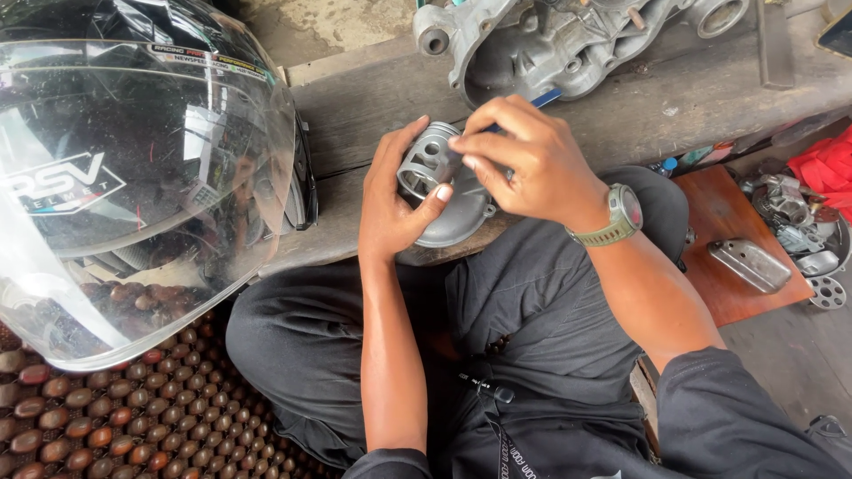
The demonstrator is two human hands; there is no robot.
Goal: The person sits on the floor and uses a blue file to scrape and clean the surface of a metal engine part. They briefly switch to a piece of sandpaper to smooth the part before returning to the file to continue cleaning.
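The left hand wraps around a small grey metal engine cylinder, fingers curled behind it and the thumb pressed across its front lower rim, so the open bore faces up and toward the camera. The right hand comes over from the right with its fingertips pinched together on a thin blue-handled tool, whose tip meets the upper edge of the cylinder; the tool's working end is hidden under the fingers. A green wristwatch sits on the right wrist.

The cylinder is held just above the near edge of the wooden bench, over a rounded grey metal cover that lies partly on that edge and partly over the person's lap. At the far edge of the bench, just beyond the hands, lies a large aluminium engine crankcase with several round openings.

At the left end of the bench rests a black motorcycle helmet with a clear visor, overhanging a mat of brown wooden beads below. To the right, lower than the bench, a reddish wooden board carries a small oblong metal cover. Beside it sits a heap of small metal engine parts, with a red cloth just behind. The person sits cross-legged in dark clothing.
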